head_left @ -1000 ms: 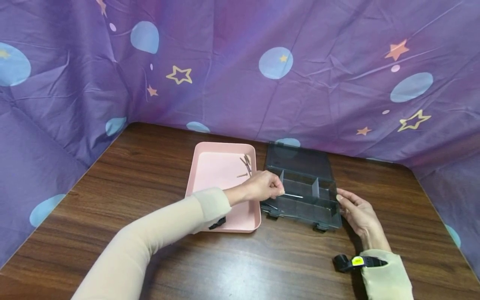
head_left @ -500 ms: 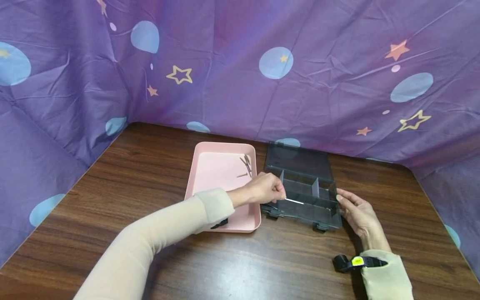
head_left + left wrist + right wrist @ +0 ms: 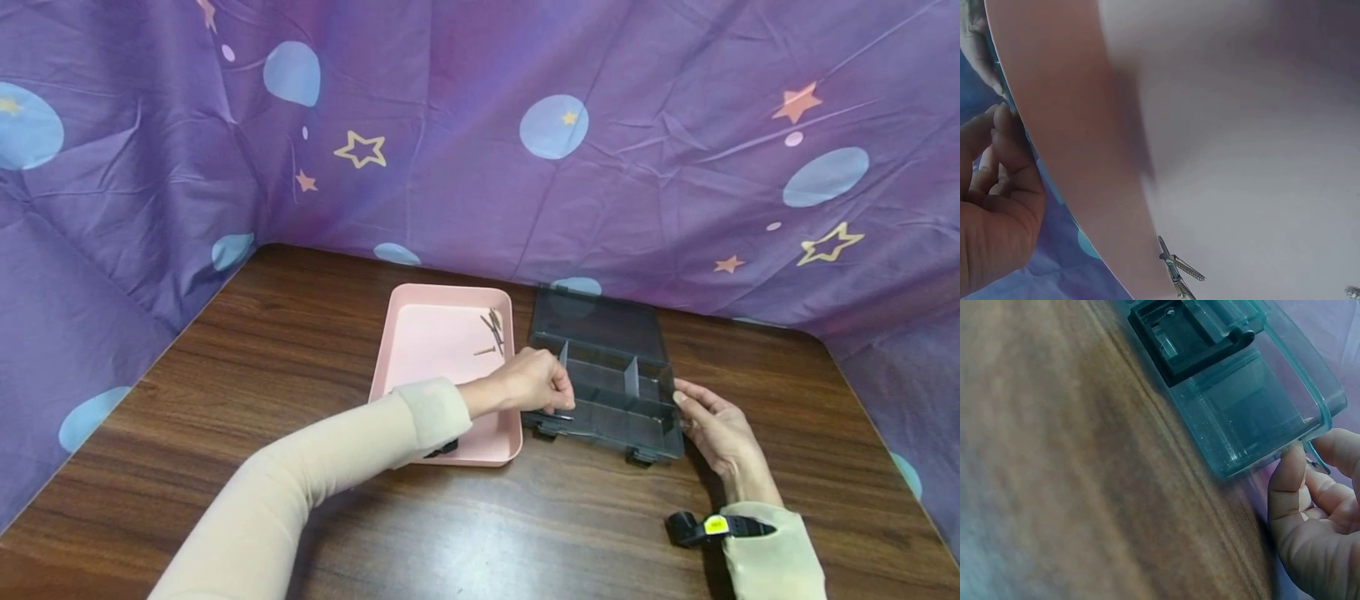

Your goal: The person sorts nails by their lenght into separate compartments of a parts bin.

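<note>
On the left of the frame the worktop [image 3: 210, 400] is bounded by a slanting edge, and along the back it is met by a purple cloth [image 3: 450, 142]. A broad stretch of wood is left between that slant and the pink tray [image 3: 427, 342] near the centre. The tray's lower part is crossed by a pale sleeve [image 3: 337, 446], while a few screws [image 3: 1173, 269] are gathered near its right wall. Just beside that wall the plastic box [image 3: 615, 419] is placed, with hardly any gap between, its lid [image 3: 600, 321] folded back towards the cloth. The left hand [image 3: 531, 382] is held over the box's left part, fingertips drawn together; a thin metal piece [image 3: 557, 417] is seen just below them, though whether it is gripped cannot be told. By the right hand [image 3: 718, 429] the box's right edge is pinched, well apart from the metal piece. More wood is seen between this hand and the right slanting edge, and at the bottom of the frame.
</note>
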The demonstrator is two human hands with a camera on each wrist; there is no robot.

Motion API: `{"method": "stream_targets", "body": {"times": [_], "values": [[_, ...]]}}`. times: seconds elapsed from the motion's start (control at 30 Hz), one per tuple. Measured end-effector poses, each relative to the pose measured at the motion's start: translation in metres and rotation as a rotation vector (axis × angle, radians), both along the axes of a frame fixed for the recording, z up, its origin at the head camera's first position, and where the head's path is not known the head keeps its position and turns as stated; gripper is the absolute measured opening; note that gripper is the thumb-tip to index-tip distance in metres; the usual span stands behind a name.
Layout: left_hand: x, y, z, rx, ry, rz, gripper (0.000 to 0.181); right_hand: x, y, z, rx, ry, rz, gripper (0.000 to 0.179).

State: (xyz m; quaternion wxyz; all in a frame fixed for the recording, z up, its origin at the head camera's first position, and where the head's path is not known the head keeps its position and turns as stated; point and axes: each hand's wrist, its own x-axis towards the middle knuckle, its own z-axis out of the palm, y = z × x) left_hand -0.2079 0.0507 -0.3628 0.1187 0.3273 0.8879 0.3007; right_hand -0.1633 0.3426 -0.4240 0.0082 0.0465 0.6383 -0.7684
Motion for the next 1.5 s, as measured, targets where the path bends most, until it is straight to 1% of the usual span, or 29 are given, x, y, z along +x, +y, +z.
{"method": "stream_targets", "body": {"times": [0.07,0.13,0.17,0.23,0.33,0.4,0.57,0.67,0.77,0.9,1.0,1.13,1.3,1.5], "values": [[-0.002,-0.001,0.000,0.003,0.008,-0.008,0.006,0.000,0.000,0.000,-0.004,0.004,0.001,0.027],[-0.004,-0.004,0.001,0.020,-0.003,-0.011,0.007,0.001,0.000,-0.001,-0.008,0.008,0.004,0.027],[-0.006,-0.006,0.001,0.032,-0.016,-0.005,0.007,0.001,0.000,-0.001,-0.009,0.011,0.002,0.027],[-0.010,-0.010,0.002,0.062,-0.067,0.012,0.008,0.000,0.000,-0.001,-0.004,0.016,0.002,0.027],[-0.017,-0.018,0.002,0.107,-0.132,0.051,0.010,0.000,0.001,-0.002,0.001,0.020,0.000,0.027],[-0.022,-0.023,0.002,0.124,-0.150,0.076,0.011,0.000,0.001,-0.001,0.000,0.020,0.000,0.028],[-0.037,-0.038,0.002,0.131,-0.095,0.139,0.011,0.001,0.000,0.000,-0.013,0.015,0.001,0.028],[-0.046,-0.049,0.000,0.149,-0.072,0.187,0.011,0.001,0.000,0.001,-0.011,0.011,-0.002,0.028],[-0.054,-0.059,-0.004,0.183,-0.087,0.244,0.010,0.001,0.000,0.001,-0.003,0.006,-0.006,0.028],[-0.062,-0.070,-0.009,0.236,-0.145,0.318,0.009,0.000,0.001,0.001,0.011,-0.001,-0.009,0.028],[-0.066,-0.075,-0.010,0.235,-0.150,0.356,0.008,0.000,0.001,0.001,0.013,-0.001,-0.007,0.028],[-0.071,-0.078,-0.011,0.193,-0.123,0.380,0.009,0.000,0.001,0.000,0.008,0.003,-0.001,0.028],[-0.075,-0.077,-0.017,0.193,-0.122,0.390,0.011,0.001,0.000,0.000,0.013,0.005,-0.002,0.027],[-0.078,-0.075,-0.026,0.172,-0.070,0.392,0.014,0.001,0.000,0.001,0.036,-0.022,-0.016,0.027]]}}
